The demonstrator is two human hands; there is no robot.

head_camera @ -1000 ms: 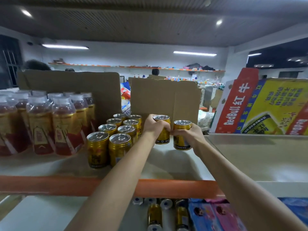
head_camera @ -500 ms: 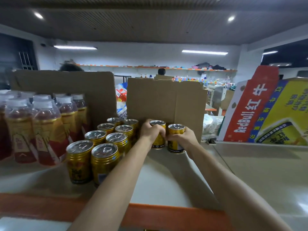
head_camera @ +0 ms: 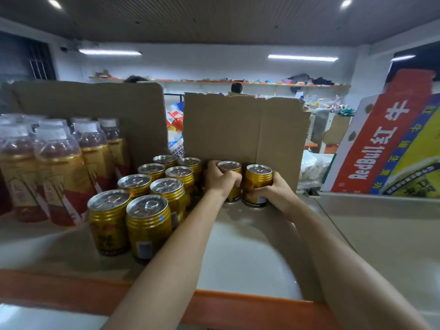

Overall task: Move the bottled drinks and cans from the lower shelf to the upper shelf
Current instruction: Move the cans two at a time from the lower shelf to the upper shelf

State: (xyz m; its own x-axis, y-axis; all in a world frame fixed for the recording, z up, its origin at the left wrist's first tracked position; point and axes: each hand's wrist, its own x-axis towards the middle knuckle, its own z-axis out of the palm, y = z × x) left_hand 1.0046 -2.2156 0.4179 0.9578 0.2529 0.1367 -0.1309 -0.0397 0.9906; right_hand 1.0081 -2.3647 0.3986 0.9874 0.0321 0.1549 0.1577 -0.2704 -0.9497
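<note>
Overhead, fluorescent tubes (head_camera: 302, 58) and ceiling spots (head_camera: 346, 2) are lighting the room evenly but rather dimly. Glare is shining off the can tops (head_camera: 147, 206), soft shadows are falling across the shelf (head_camera: 238, 258), and the edges are bending and blurring.

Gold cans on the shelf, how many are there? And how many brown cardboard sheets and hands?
Gold cans: 10
Brown cardboard sheets: 2
Hands: 2, the left hand and the right hand, each gripping one can
Total: 14

Ten gold cans (head_camera: 148, 225), at least six bottles (head_camera: 59, 177), two cardboard sheets (head_camera: 238, 129), one Red Bull carton (head_camera: 381, 148)
</note>
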